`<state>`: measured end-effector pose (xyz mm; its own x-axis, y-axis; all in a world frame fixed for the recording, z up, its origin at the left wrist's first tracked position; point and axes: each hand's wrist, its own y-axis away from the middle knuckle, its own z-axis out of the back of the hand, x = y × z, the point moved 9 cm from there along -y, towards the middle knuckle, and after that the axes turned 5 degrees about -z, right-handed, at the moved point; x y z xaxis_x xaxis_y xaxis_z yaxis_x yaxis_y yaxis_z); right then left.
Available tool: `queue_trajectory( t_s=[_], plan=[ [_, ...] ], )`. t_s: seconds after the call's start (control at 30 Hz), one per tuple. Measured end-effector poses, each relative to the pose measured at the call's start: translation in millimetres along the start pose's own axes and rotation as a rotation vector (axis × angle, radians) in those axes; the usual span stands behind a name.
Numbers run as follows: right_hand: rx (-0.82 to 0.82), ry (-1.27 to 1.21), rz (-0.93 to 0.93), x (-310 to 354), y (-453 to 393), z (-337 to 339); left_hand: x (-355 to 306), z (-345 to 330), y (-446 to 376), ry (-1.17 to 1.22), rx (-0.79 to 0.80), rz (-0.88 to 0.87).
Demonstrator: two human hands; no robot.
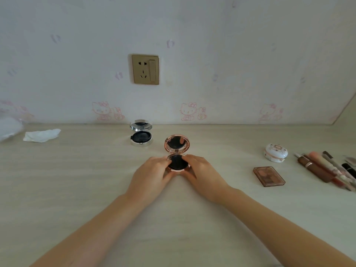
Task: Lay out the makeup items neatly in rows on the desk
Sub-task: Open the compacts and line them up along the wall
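Rose-gold compact [177, 155] open at mid-desk, held from both sides.
Left hand [152, 173] and right hand [202, 173] curl their fingers around its base on the desk [77, 180], lid upright; a silver compact [141, 134] stands open behind, well apart.

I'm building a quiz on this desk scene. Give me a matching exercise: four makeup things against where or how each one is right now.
Things:
1. rose-gold compact
2. silver compact
3. white floral case
4. eyeshadow palette

States:
A. closed, round, at right
B. open, near the wall, untouched
C. flat, rectangular, nearer than the floral case
D. open, gripped by both hands

Pairs: 1-D, 2-B, 3-A, 4-C
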<state>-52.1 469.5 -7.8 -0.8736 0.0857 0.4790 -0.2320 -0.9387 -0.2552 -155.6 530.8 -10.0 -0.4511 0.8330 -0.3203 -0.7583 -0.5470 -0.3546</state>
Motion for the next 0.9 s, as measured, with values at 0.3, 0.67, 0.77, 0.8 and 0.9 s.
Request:
queue_trajectory(
  t_s=[0.3,0.67,0.77,0.8,0.9],
  plan=[
    [0.043,0.033,-0.039,-18.4,-55.0,-8.0,19.2,-17.9,-48.3,-0.262,0.049,0.03],
    [0.091,0.036,-0.021,-24.4,-90.7,-15.1,39.2,-23.6,-74.5,-0.303,-0.004,0.092],
    [0.089,0.037,-0.011,-24.9,-95.6,-16.8,35.1,-23.4,-77.2,-0.359,-0.031,0.055],
    [0.086,0.033,-0.009,-24.9,-97.0,-17.6,33.8,-22.6,-77.2,-0.374,-0.033,0.052],
    [0.078,0.036,-0.002,-24.2,-99.1,-19.1,32.9,-24.0,-79.7,-0.427,-0.006,0.058]
  ],
)
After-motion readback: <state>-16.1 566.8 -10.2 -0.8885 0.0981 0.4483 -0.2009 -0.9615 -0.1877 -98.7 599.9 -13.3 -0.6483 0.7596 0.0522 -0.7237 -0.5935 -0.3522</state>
